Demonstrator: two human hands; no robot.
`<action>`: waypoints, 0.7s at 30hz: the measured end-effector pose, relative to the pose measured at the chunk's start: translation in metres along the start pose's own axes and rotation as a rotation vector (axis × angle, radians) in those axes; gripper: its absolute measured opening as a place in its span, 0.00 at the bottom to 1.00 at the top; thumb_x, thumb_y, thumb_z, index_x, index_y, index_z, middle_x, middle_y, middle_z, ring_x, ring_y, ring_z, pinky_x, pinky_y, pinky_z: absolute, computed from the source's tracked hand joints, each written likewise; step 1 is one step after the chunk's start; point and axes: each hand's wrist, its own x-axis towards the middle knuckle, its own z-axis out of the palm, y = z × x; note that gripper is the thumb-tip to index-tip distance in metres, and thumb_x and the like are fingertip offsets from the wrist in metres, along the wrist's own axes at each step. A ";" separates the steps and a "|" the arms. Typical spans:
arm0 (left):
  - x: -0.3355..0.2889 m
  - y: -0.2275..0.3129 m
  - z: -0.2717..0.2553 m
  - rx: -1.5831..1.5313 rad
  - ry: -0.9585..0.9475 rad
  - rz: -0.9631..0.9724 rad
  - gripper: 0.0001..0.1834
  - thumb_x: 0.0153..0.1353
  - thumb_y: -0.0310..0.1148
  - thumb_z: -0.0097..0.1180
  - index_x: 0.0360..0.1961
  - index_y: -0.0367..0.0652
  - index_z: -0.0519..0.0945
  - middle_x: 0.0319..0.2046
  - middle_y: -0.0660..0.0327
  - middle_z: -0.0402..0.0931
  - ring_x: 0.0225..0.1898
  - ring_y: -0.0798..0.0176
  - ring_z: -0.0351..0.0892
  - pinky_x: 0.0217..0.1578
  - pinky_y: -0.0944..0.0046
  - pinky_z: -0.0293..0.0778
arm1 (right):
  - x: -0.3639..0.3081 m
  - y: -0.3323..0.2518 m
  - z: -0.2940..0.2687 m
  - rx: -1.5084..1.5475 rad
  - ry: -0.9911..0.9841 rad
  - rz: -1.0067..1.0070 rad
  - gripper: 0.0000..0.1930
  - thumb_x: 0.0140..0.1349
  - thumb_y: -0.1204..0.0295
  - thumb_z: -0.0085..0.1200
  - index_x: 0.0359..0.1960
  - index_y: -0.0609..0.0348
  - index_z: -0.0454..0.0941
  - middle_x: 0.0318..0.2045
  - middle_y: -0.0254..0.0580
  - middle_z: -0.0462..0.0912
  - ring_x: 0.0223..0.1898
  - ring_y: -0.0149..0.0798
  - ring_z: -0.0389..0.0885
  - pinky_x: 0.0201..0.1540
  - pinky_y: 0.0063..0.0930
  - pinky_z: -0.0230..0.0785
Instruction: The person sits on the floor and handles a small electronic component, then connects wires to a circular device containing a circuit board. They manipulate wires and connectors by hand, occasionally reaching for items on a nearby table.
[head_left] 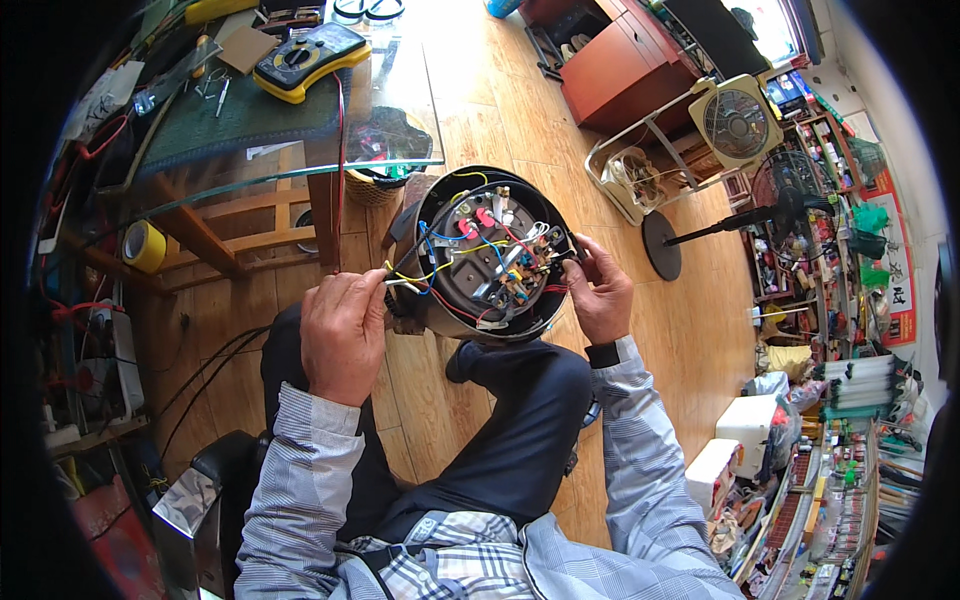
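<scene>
- The round black case [520, 183] sits between the two hands, open side up and full of wires; I cannot tell what holds it up.
- The left hand [342, 335] is pinched on a few thin wires [403, 286], just outside the case.
- The right hand [602, 298] touches the far side of the case from the left hand, thumb and fingers at the rim; I cannot tell if it grips the rim or a wire.
- The circuit board [520, 282] is inside, close by the right thumb; a bump there could bend or break its little parts.
- A hard pull by the left hand could snap a wire, or pop its end loose — thin wires would not take much.
- If the right hand slips, the case could tip or turn — then the wires would tug.
- A red cord [341, 200] hangs from the counter [270, 130], beyond the left hand; a sleeve could catch it and drag the yellow meter [310, 62].
</scene>
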 end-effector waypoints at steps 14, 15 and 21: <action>0.001 0.001 0.001 -0.005 0.002 -0.009 0.09 0.72 0.29 0.68 0.49 0.39 0.89 0.38 0.57 0.85 0.43 0.50 0.85 0.47 0.51 0.77 | 0.002 -0.001 0.000 0.008 -0.003 -0.014 0.22 0.74 0.82 0.65 0.69 0.65 0.82 0.36 0.29 0.85 0.37 0.21 0.82 0.42 0.19 0.77; 0.001 0.001 0.001 -0.004 0.003 -0.008 0.09 0.72 0.29 0.68 0.49 0.39 0.89 0.38 0.57 0.85 0.42 0.50 0.85 0.47 0.51 0.77 | 0.002 -0.002 0.000 0.008 -0.001 -0.020 0.22 0.74 0.82 0.65 0.69 0.65 0.82 0.36 0.29 0.84 0.37 0.21 0.82 0.42 0.19 0.77; 0.001 0.001 0.001 -0.005 0.001 -0.005 0.08 0.72 0.29 0.68 0.49 0.40 0.89 0.38 0.57 0.84 0.42 0.50 0.85 0.47 0.51 0.77 | 0.002 -0.003 0.000 0.000 -0.008 -0.012 0.22 0.74 0.82 0.65 0.69 0.64 0.81 0.36 0.29 0.84 0.37 0.21 0.82 0.43 0.19 0.77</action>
